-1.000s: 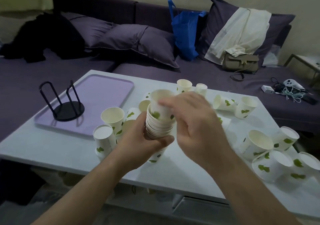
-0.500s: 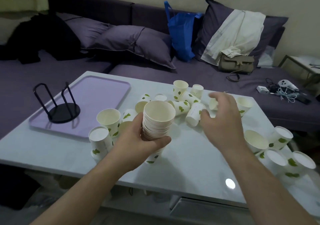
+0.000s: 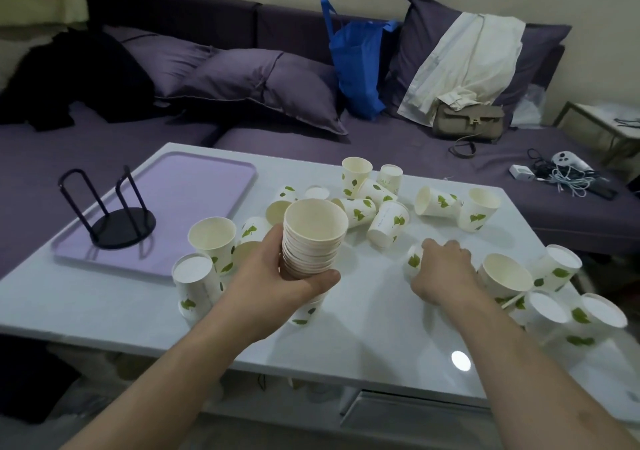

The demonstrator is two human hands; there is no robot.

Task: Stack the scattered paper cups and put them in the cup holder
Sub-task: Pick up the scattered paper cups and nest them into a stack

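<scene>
The left hand [image 3: 277, 276] grips a nested stack of white leaf-printed paper cups [image 3: 313, 238] above the white worktop [image 3: 346, 339]. The right hand [image 3: 441, 269] curls around one lying cup [image 3: 414, 261]. Many cups remain scattered; the black wire cup holder [image 3: 116, 214] holds none.

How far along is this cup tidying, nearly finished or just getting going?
Partly done. The left hand holds a stack of nested cups above the table. The right hand closes its grip on a loose cup lying there. Many scattered cups remain unstacked, and the black cup holder on the purple tray has no cups in it.
</scene>
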